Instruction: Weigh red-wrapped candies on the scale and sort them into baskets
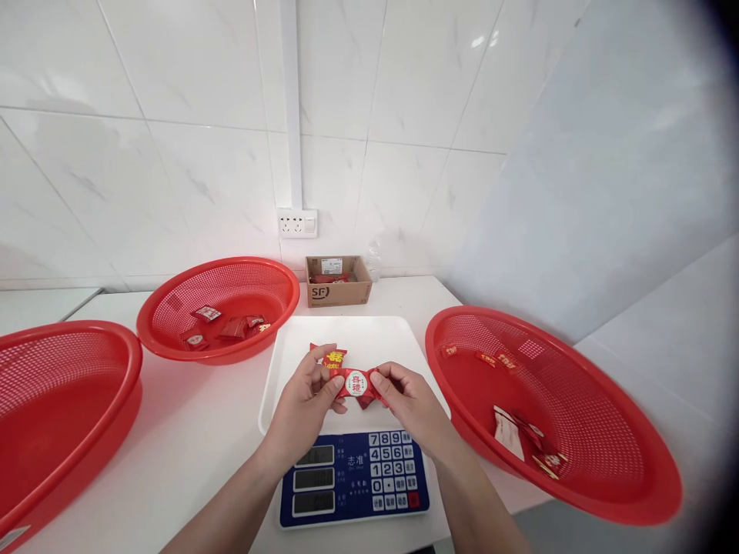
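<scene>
Between my two hands, above a scale's white pan (289, 338), a red wrapped candy (355, 383) with a round white label is stretched out level. My left hand (309, 396) pinches its left end between thumb and fingers. The right end is pinched by my right hand (404, 392). Behind the left fingers, a red packet with yellow characters (335, 358) shows on the pan. Part of another red packet peeks out under the held candy. Below my hands is the scale's blue keypad panel (355, 478); its display digits are too faint to read.
A red basket (554, 385) with several packets stands to the right. Back left is another red basket (219, 269) holding several packets, and a third red basket (69, 338) is cut off at the left edge. An open cardboard box (339, 293) with red packets sits near the wall.
</scene>
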Motion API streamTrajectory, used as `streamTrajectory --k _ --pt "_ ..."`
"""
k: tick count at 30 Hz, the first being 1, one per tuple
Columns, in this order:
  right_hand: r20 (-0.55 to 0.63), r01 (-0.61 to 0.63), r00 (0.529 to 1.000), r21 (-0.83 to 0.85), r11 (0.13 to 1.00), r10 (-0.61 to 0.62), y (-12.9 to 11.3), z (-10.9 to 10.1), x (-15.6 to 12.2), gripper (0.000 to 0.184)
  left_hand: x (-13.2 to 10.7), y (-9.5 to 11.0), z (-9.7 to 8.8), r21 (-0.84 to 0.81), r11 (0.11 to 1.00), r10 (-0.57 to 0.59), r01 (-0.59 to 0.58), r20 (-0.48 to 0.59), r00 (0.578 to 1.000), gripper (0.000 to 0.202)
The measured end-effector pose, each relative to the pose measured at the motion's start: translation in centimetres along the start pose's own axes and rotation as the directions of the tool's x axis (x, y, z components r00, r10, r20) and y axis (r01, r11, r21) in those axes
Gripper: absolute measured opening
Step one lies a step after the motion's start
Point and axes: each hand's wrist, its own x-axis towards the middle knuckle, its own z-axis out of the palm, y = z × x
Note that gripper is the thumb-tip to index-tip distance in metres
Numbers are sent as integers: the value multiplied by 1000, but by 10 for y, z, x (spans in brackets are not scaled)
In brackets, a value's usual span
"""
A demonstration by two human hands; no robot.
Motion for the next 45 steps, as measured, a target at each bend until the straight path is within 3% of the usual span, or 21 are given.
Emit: streamTrajectory --k 11,19,22,27,33,38,41,43,45 --pt "-93 40 994 -109 993 -51 -1 0 4 28 1 -5 -1 228 968 119 -105 -46 992 29" --pt "-91 25 995 -138 990 -38 4 -4 8 28 5 -5 -3 119 992 50 -51 10 999 36" --pt "-109 0 994 -201 980 -22 4 -12 12 29 5 -5 -7 195 980 44 -48 26 999 39" --pt "-192 -50 981 -294 954 -7 6 -26 26 30 3 -1 -12 268 961 81 -68 -39 996 40" --pt "-226 -69 974 -401 914 -25 19 -32 49 24 -1 1 -13 364 928 88 -83 1 996 38" --pt "-349 -63 932 -424 903 -98 11 -36 37 21 -13 -1 -15 435 898 53 -68 46 998 31" --pt "-291 -40 955 -340 940 -64 -3 -29 5 27 -29 -3 -11 420 907 -26 -25 115 993 32" --pt "-128 -54 991 -112 992 39 -9 -16 -22 30 -39 -4 -7 352 935 -110 33 199 974 36" --pt "43 -60 997 62 996 57 -9 1 -46 29 -48 -5 -3 270 958 -186 96 331 925 38"
